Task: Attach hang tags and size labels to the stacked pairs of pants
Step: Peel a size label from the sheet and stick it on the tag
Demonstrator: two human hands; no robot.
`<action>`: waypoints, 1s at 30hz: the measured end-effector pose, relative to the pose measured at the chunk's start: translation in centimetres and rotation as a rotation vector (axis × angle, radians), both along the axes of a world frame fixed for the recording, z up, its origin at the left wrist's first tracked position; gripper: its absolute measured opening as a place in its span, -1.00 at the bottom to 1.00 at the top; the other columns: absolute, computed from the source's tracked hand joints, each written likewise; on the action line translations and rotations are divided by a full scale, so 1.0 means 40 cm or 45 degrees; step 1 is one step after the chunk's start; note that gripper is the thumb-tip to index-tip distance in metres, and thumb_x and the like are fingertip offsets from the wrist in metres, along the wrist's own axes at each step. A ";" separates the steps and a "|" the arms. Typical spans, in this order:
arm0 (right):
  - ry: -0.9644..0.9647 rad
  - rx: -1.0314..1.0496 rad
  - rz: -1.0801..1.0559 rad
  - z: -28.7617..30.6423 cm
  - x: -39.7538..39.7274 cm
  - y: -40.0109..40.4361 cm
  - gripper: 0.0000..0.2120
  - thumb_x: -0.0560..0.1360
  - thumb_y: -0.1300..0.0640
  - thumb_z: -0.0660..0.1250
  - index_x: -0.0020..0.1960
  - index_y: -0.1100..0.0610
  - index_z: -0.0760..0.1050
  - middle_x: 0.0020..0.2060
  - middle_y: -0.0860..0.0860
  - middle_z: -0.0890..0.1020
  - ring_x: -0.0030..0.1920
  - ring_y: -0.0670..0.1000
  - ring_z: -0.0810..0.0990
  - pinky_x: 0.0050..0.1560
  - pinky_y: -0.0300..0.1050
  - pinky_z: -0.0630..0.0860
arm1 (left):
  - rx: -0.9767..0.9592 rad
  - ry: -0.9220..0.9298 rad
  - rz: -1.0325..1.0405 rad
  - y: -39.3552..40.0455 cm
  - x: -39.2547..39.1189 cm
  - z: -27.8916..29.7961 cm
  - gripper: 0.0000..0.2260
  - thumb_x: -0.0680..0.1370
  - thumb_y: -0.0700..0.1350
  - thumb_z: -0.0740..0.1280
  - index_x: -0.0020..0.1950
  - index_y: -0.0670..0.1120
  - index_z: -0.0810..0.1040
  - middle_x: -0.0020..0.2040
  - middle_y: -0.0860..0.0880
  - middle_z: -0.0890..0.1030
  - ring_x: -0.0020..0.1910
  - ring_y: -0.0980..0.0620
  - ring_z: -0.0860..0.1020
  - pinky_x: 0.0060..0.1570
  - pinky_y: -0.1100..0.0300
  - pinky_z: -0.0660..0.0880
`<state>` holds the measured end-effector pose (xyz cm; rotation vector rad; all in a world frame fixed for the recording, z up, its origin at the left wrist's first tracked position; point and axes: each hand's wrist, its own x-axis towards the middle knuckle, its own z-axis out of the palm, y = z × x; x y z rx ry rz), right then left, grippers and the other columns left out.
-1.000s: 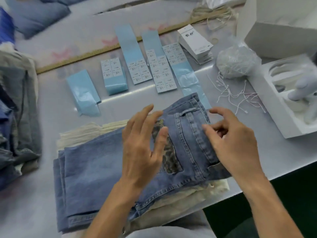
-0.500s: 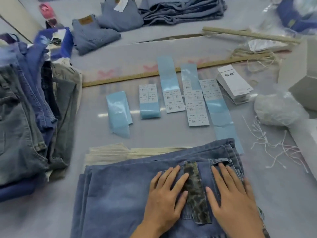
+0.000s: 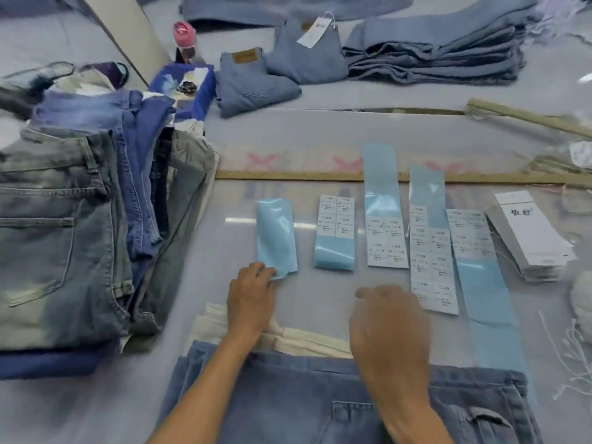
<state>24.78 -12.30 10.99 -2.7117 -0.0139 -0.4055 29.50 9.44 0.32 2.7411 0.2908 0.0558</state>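
Note:
Blue jeans [image 3: 288, 398] lie on top of cream pants [image 3: 307, 342] at the near edge. My left hand [image 3: 251, 298] reaches past them and pinches the near end of a bare light-blue backing strip [image 3: 276, 235]. My right hand [image 3: 389, 331] hovers blurred above the table just beyond the jeans, fingers relaxed, holding nothing I can see. Strips of white size labels [image 3: 336, 219] [image 3: 386, 243] [image 3: 431, 261] lie in a row to the right. A stack of white hang tags [image 3: 531, 241] sits at the far right.
A tall pile of folded jeans [image 3: 64, 235] stands to the left. A wooden ruler [image 3: 304, 175] runs across behind the labels. White strings [image 3: 573, 357] lie at the right edge. Further back are folded jeans [image 3: 253, 86], a denim stack [image 3: 432, 59] and a pink bottle [image 3: 184, 35].
Both hands have left the jeans, where they lay flat, and moved forward. The left now grips the leftmost blue strip; the right hangs over the table. The view has tilted up.

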 end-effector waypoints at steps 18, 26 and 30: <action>0.438 0.843 0.261 -0.197 0.424 0.243 -0.56 0.56 0.16 0.42 0.41 0.02 0.43 0.23 -0.04 0.52 -0.01 -0.08 0.62 0.03 -0.15 0.61 | -0.672 -0.442 -0.058 0.178 0.504 0.339 -0.81 0.57 -0.14 0.42 0.17 -0.03 0.59 -0.07 -0.07 0.67 -0.07 -0.10 0.63 -0.03 0.03 0.60; 1.313 2.049 -0.043 -0.163 0.407 0.191 -0.48 0.54 -0.33 0.27 0.28 0.02 0.55 0.08 0.14 0.72 0.01 0.13 0.73 -0.06 0.06 0.65 | -0.426 -0.323 -0.616 0.064 0.112 0.247 -0.62 0.34 -0.33 0.48 0.11 -0.03 0.66 -0.06 0.00 0.67 -0.13 -0.02 0.65 -0.16 0.12 0.58; 1.327 1.710 -0.083 -0.194 0.345 0.177 -0.78 0.56 0.09 0.42 0.19 0.08 0.64 -0.03 0.06 0.76 -0.14 0.01 0.72 -0.14 -0.10 0.63 | -0.549 0.295 -0.658 -0.003 -0.106 0.119 -0.55 0.37 -0.15 0.45 0.19 0.25 0.62 0.23 0.07 0.53 0.11 0.03 0.57 0.13 0.12 0.54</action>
